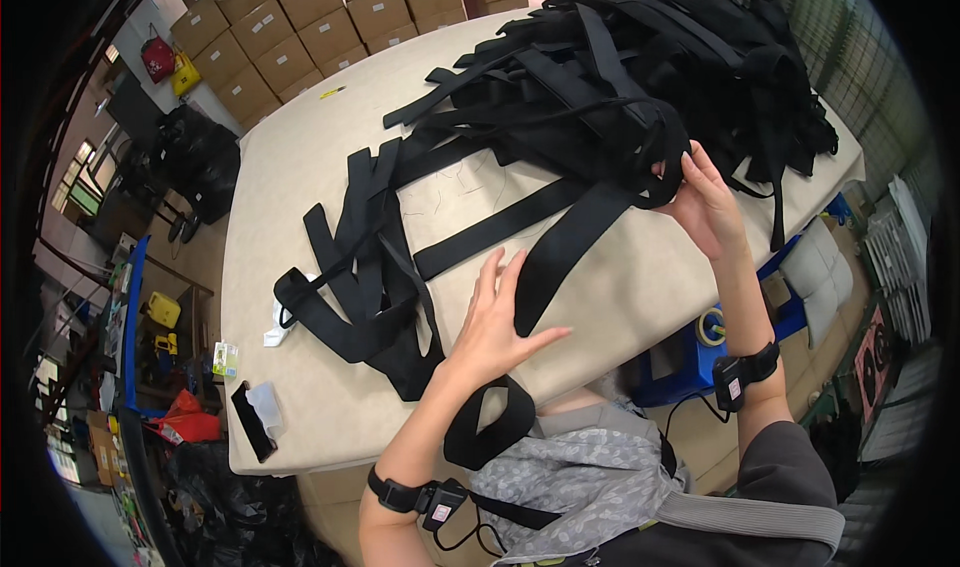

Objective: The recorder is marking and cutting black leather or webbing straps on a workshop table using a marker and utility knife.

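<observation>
Hands differ: the right hand (pixel 705 202) grips a black strap (pixel 570 252) at the near side of the heap, while the left hand (pixel 490 322) is open, fingers spread, beside its nearer run. Across the far right of the worktop (pixel 300 167), the big heap (pixel 680 77) looks so interlaced that a pull could snag and drag other straps along. The smaller bunch (pixel 365 257) at left might tangle likewise, since its strips cross. A loop (pixel 490 437) hangs past the near edge, so its weight could draw more off. What looks like a phone (pixel 250 427), near left, might be knocked down by a swinging end. Hard to make out: the right thumb, partly covered; the held strap's ends, black on black; whether the left fingers touch it.
</observation>
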A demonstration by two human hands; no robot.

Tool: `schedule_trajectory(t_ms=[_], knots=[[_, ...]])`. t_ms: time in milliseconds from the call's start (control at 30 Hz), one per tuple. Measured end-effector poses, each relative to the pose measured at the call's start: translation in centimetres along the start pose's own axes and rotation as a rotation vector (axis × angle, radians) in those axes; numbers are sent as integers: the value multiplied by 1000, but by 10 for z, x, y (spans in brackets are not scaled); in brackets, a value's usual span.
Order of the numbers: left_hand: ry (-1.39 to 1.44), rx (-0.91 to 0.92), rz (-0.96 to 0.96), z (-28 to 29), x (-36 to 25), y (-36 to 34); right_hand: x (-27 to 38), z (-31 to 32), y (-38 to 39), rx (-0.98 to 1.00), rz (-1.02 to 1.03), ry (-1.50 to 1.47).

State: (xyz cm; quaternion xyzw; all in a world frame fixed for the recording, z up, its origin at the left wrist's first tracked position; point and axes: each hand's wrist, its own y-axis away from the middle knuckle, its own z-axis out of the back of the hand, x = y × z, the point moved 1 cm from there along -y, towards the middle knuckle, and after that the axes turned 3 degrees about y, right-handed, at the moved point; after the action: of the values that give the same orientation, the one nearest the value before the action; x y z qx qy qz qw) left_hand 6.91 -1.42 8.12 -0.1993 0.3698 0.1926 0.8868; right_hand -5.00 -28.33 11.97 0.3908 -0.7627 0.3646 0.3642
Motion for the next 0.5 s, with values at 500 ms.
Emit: schedule_trajectory(t_ms=[500], knots=[[215,73,-494,-3,-77,-39,41,-59,19,-12,390,354]])
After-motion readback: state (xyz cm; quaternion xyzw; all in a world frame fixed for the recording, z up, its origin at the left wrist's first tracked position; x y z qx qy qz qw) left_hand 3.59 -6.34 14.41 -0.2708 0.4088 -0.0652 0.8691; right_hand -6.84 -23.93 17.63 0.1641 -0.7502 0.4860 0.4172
